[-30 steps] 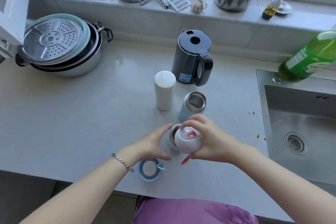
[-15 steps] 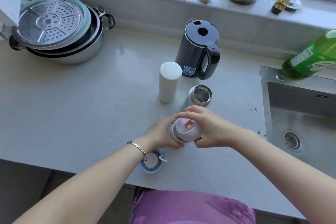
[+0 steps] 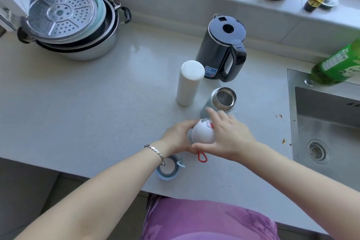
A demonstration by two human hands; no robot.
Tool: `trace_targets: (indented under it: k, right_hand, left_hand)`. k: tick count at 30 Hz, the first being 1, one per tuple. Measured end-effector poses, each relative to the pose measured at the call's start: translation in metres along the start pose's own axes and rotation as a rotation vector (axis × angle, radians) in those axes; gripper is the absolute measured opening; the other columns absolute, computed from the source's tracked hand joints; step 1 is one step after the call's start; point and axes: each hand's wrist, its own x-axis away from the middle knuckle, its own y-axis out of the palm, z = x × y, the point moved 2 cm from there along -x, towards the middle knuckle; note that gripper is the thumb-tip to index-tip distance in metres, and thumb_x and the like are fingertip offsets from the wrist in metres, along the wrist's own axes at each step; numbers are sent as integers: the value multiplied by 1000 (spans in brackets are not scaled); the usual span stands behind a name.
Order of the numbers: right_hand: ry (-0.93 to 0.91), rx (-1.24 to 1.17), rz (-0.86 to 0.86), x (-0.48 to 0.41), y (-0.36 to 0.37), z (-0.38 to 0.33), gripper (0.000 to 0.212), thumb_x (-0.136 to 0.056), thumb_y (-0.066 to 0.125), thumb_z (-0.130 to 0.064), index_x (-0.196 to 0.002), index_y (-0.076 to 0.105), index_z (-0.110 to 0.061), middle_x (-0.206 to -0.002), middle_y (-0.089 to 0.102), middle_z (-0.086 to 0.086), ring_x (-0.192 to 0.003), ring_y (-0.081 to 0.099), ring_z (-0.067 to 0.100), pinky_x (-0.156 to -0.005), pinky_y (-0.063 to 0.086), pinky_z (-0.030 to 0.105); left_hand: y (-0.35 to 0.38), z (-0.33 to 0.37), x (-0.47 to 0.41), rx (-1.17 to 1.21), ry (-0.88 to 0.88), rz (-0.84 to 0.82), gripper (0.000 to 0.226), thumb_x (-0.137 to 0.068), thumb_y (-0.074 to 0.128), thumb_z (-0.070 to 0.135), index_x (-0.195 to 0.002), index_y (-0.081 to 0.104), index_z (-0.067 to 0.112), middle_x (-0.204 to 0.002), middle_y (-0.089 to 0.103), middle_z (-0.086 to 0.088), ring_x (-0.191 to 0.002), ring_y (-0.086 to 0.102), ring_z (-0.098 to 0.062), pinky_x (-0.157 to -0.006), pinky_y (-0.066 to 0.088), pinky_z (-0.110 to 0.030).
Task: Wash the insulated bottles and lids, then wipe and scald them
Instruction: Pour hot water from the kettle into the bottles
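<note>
The white lid (image 3: 202,132) has been turned, red strap (image 3: 202,157) now facing the counter's (image 3: 78,113) front edge. It is clasped by the right hand (image 3: 229,136); its bottle (image 3: 189,135) is gripped by the left hand (image 3: 177,136).

both forearms angle in from below and meet in the middle. left hand (image 3: 178,136) is curled round the bottle (image 3: 189,135) from the left, right hand (image 3: 229,136) cups the white lid (image 3: 202,132), thumb underneath, fingers kinda blurry on top.
</note>
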Motion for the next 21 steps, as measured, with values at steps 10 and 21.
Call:
trace_targets:
  k: [10, 21]
  right_hand:
    - [-117, 37, -70, 0, -6, 3, 81, -78, 57, -60, -143, 20, -30, -134, 35, -2, -119, 41, 23, -88, 44, 35]
    - [-146, -151, 134, 5, 9, 8, 67, -67, 68, -48, -127, 49, -25, -110, 52, 0, -97, 57, 23, -75, 48, 33]
  left_hand:
    - [-3, 6, 1, -23, 6, 6, 68, -58, 86, 18, -117, 57, 34, -93, 55, 23, -87, 50, -4, -69, 38, -19]
    - [1, 3, -2, -13, -21, 14, 63, -57, 85, 17, -113, 59, 25, -97, 60, 11, -93, 57, -13, -72, 41, -23]
